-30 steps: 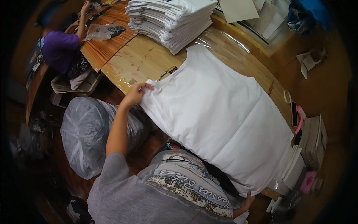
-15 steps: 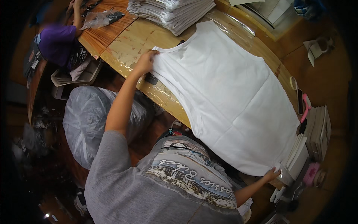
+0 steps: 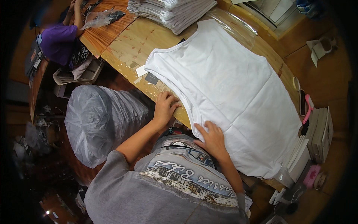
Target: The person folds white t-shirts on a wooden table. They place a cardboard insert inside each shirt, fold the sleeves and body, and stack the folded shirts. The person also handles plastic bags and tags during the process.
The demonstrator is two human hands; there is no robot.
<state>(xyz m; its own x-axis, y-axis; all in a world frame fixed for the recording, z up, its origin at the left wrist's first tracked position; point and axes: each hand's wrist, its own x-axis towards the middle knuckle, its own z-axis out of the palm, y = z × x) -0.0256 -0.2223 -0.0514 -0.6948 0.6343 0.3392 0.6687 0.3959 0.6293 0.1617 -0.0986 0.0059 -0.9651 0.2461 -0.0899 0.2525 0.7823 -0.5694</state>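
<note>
A white sleeveless top (image 3: 227, 89) lies spread across the wooden table, its neck end toward the far left and its hem toward the right. My left hand (image 3: 166, 108) rests at the table's near edge, beside the top's curved armhole, with fingers loosely bent and apart. On the near side of the top, my right hand (image 3: 213, 140) lies with fingers spread on the cloth by the lower end of that armhole. Neither hand grips the fabric. A dark square tag (image 3: 151, 78) and a white tag (image 3: 141, 71) lie by the top's shoulder.
A stack of folded white garments (image 3: 171, 13) stands at the back, near clear plastic film (image 3: 238, 28). Books (image 3: 320, 128), a phone (image 3: 301, 100) and a tape roll (image 3: 296, 83) line the right side. A bulging grey plastic bag (image 3: 91, 119) stands at left. A person in purple (image 3: 59, 41) sits far left.
My left hand has let go of the top's shoulder and come nearer to me. My right hand has left the hem corner and moved left onto the near edge.
</note>
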